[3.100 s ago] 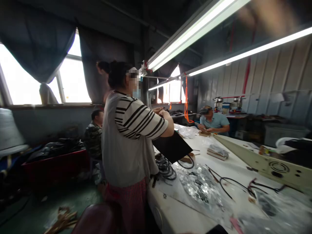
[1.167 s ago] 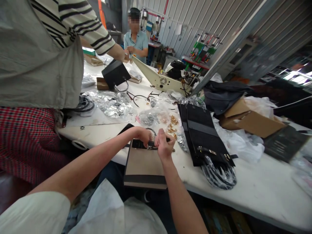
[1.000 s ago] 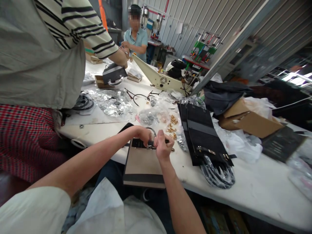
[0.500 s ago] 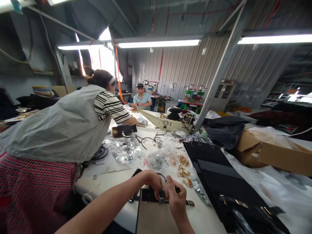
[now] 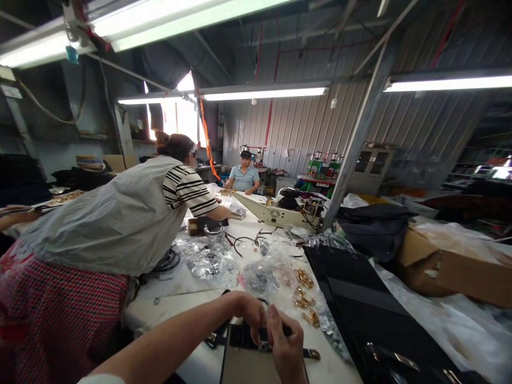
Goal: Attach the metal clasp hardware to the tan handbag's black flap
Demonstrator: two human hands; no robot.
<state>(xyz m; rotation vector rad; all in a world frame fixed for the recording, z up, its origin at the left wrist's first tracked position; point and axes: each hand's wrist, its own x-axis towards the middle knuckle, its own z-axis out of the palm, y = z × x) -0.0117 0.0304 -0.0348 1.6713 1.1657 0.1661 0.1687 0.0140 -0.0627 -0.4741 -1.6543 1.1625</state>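
Note:
Both my hands are close together over a bag piece (image 5: pixel 244 362), a flat beige panel with a black upper band and dark edges. Bent and pinched, the fingers of my left hand (image 5: pixel 252 316) point down at a small metal fitting (image 5: pixel 263 346) on the band. My right hand (image 5: pixel 286 346) is closed around a dark, handle-like thing (image 5: pixel 287 331), mostly hidden by the fingers, with the thumb up. A black strap with a metal-tipped end (image 5: pixel 312 353) sticks out to the right of the panel. What my left fingertips hold is hidden.
Gold metal fittings (image 5: pixel 304 302) and clear plastic bags (image 5: pixel 264 272) lie beyond my hands. Black panels (image 5: pixel 368 298) cover the right side, near a cardboard box (image 5: pixel 460 277). A co-worker (image 5: pixel 108 213) leans over the table at left; another person (image 5: pixel 245 176) sits at the far end.
The camera view has tilted up a little, so the scene sits lower. My hands stay at the metal fitting, with only a slight shift of the fingers.

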